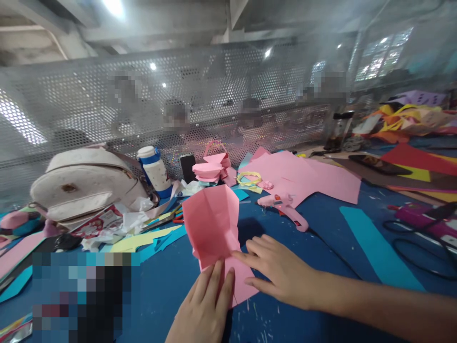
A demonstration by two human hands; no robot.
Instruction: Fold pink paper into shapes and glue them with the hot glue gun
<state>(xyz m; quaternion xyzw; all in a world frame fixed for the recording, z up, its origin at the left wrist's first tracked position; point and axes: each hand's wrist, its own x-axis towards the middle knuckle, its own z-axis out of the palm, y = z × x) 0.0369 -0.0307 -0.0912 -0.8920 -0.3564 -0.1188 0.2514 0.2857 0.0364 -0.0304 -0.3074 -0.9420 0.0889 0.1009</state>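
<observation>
A creased sheet of pink paper (216, 216) is folded into an upright, box-like shape with a flat flap (246, 281) lying toward me on the blue table. My left hand (207, 300) presses on the flap's left side, its fingers stretched out along the fold. From the right, my right hand (274, 274) reaches over with fingers spread, the index fingertip touching the paper close to the fold line. A pink glue gun (283, 209) with a black cord lies right of the paper, beyond my right hand.
A white backpack (89, 178) and a bottle (154, 171) stand at the back left, near paper scraps and scissors (164, 219). Large pink sheets (303, 174) lie behind the glue gun; a blue strip (378, 247) is at right. A perforated metal panel (214, 85) borders the table.
</observation>
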